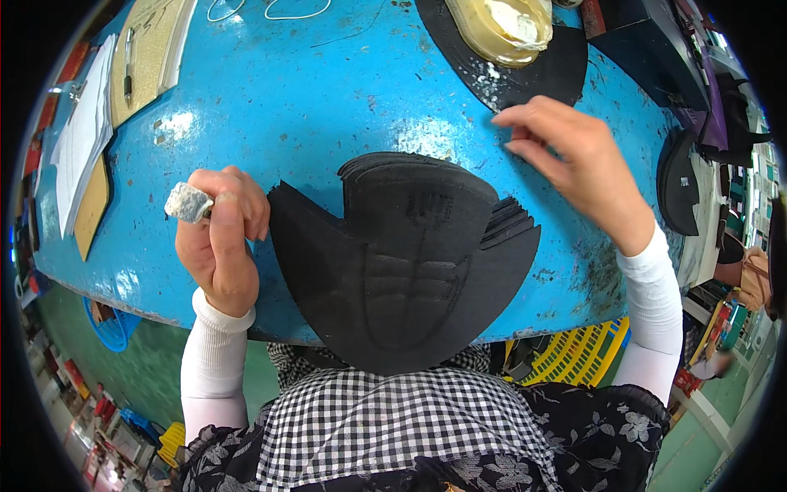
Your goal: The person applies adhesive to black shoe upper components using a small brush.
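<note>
My left hand (225, 238) is closed around a small whitish-grey lump (188, 202) with a rough, powdery surface, which sticks out past the thumb. It is held beside the left edge of a stack of black curved sheet pieces (418, 254). The top piece carries raised and grooved lines, and layered edges show behind it and at its right. The stack's near end overhangs the table edge against my apron. My right hand (566, 156) hovers above the table, right of the stack, thumb and forefinger apart with nothing visible between them; its other fingers are partly hidden.
On the worn blue table (270, 107), a cream-coloured tub (467, 33) with white paste or powder stands on a black piece (566, 70) sprinkled with white bits. Papers (86, 131) and a pen (128, 70) lie left. A dark box (643, 49) stands right; a yellow basket (582, 353) sits below.
</note>
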`<state>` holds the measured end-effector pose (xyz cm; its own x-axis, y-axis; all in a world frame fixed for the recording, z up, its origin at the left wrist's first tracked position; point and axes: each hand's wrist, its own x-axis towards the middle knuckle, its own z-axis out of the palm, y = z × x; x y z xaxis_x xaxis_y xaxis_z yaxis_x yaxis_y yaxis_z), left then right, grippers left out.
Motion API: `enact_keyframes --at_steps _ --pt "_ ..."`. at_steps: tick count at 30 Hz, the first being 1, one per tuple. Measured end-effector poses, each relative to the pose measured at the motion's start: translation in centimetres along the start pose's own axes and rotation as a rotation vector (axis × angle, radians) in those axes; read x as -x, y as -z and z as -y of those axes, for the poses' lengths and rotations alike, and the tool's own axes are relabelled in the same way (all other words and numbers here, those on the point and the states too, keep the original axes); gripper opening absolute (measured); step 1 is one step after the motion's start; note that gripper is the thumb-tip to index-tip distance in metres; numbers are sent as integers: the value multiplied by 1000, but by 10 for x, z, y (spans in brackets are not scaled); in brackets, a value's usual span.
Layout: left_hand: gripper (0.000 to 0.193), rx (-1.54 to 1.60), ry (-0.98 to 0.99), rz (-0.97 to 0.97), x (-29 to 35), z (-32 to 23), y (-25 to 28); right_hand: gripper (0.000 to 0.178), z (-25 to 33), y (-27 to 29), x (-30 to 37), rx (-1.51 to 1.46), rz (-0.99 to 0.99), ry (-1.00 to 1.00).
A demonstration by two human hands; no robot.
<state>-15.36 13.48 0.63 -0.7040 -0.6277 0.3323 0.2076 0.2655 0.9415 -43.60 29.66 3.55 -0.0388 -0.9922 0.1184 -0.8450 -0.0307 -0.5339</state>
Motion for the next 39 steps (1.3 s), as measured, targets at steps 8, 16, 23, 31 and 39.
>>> enact_keyframes --at_steps 8,16,23,31,39 --pt "19 -5 1 -2 -1 1 -1 10 3 -12 -14 54 -5 40" --pt "18 -4 8 -8 -1 1 -1 11 7 -34 -47 160 -50 210" --pt "18 7 10 -4 1 0 -1 9 7 -18 -36 15 37 120" --pt "18 -8 21 -23 -2 1 -3 15 6 -40 -40 56 -95 159" --pt "24 -43 69 -26 -1 0 -4 9 4 -26 -34 4 -52 131"
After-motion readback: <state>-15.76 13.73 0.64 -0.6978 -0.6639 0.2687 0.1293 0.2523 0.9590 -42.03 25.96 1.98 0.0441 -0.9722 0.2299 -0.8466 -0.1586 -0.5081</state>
